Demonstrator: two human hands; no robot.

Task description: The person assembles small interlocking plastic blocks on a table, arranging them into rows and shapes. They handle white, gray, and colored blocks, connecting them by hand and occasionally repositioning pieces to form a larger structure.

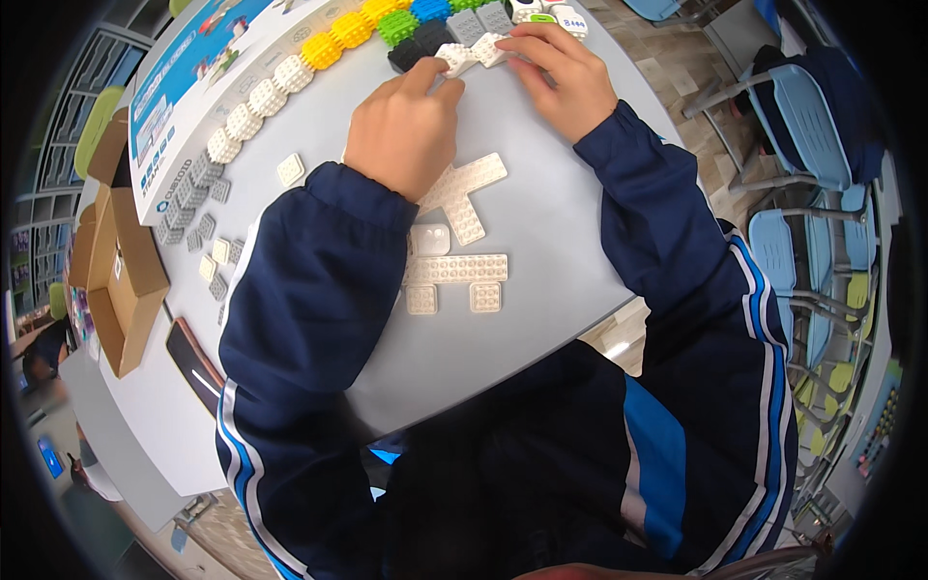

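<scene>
Two white studded building blocks sit side by side near the far edge of the grey table. My left hand point(401, 124) has its fingers curled against the left white block point(454, 61), partly covering it. The fingertips of my right hand point(568, 85) pinch the right white block point(490, 49). Below my left hand lie flat white studded plates: a long plate point(480, 172), a slanted plate point(464, 218), and a wide plate point(464, 268). A smooth white square piece point(431, 239) touches the wide plate. Two small square plates, one left point(422, 299), one right point(485, 297), adjoin its near side. My left sleeve hides part of this group.
White cubes point(267, 98), yellow cubes point(335, 43), a green cube point(396, 27), black blocks point(416, 52) and grey blocks point(474, 23) line a printed box point(159, 92). Small grey pieces point(200, 174), an open cardboard box point(121, 280) and a dark flat case point(196, 365) lie left. Blue chairs point(804, 126) stand right.
</scene>
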